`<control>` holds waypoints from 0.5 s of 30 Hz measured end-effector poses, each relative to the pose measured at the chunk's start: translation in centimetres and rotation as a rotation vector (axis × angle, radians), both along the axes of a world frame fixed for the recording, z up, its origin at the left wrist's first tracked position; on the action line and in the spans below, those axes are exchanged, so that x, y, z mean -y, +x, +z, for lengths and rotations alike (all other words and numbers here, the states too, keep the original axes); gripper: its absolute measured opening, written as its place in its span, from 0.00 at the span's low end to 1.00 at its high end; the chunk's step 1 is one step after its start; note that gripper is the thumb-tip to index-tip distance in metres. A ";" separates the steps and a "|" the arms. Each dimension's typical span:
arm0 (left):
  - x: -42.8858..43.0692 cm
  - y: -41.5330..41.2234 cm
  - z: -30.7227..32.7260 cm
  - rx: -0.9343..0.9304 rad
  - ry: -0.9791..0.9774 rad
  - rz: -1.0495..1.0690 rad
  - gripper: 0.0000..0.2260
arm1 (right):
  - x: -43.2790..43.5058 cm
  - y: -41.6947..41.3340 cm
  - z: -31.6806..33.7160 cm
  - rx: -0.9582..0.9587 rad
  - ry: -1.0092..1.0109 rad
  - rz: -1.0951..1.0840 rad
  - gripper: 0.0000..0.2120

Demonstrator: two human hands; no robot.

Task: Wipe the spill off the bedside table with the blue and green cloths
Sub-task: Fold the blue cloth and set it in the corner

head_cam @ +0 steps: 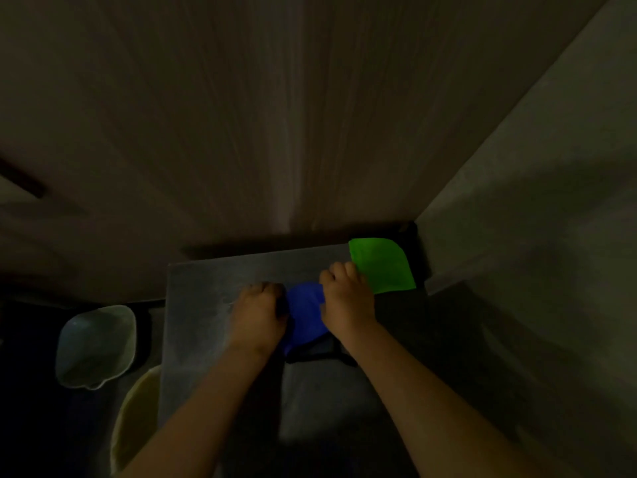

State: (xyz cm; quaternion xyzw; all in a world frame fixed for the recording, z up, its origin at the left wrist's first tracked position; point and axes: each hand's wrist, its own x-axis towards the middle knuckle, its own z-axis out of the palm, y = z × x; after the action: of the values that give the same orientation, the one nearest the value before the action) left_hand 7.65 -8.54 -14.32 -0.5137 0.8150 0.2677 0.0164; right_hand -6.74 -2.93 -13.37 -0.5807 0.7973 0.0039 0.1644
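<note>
The scene is very dim. The grey bedside table fills the lower middle. A blue cloth lies bunched on its top between both hands. My left hand is closed on the cloth's left side. My right hand grips its right side, and its knuckles touch the edge of the green cloth. That green cloth lies spread flat at the table's back right corner. A dark object pokes out from under the blue cloth. No spill can be made out in this light.
A pale curtain hangs right behind the table and a wall closes off the right side. Left of the table, lower down, sit a pale grey-green cushion or bowl and a yellowish rounded object.
</note>
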 end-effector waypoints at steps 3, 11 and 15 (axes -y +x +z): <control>0.5 -0.3 0.2 -0.127 0.124 -0.004 0.05 | -0.3 -0.4 0.8 0.085 -0.015 0.012 0.14; 0.1 -3.6 3.3 -0.678 0.569 0.275 0.09 | -2.9 -6.3 4.2 0.775 -0.086 -0.467 0.11; 0.2 -8.6 3.6 -0.709 0.692 0.352 0.07 | -2.2 -10.6 4.9 0.729 -0.166 -0.596 0.11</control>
State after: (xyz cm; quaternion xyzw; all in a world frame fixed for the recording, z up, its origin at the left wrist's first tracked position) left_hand -0.98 -8.76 -10.71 -0.4854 0.5356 0.6773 -0.1370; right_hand -17.30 -0.73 -8.47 -0.3013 0.8172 -0.3111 0.3802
